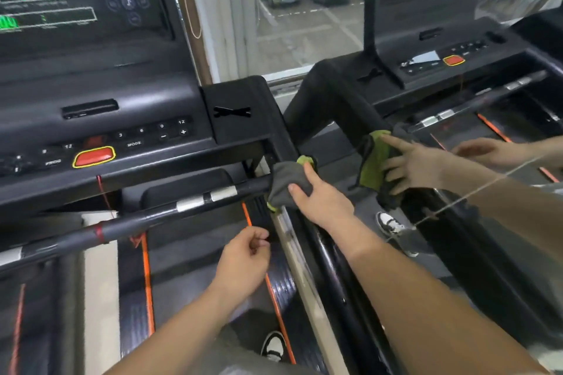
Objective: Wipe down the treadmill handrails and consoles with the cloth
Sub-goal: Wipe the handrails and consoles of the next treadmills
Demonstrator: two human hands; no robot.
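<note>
Right hand (323, 201) grips the grey and green cloth (285, 183), thumb and forefinger bunching it round the right-hand end of the front handrail (158, 215), just where that bar meets the corner of the console (134, 137). Left hand (243, 256) hangs below and nearer the person, fingers loosely curled on nothing, over the belt (195, 253).

From the cloth, the handrail's long axis runs away to the left of the right hand and slightly toward the person, past two silver grip plates (224, 193) close to the cloth and on out of view at the left edge. Any wipe along it would likely have to travel leftward from the right hand. The left hand is the nearer one to the bar's middle stretch but carries no cloth. The console with its keys and red button (93, 157) lies beyond and above both hands, with the screen (61, 9) higher up.

To the right of the right hand stands what appears to be a mirror (502, 268), repeating hand, cloth and console. Its edge runs so close to the cloth that the side rail beneath the right forearm is hard to separate from its own reflection. The cloth's far side and the bar end it covers are hidden.
</note>
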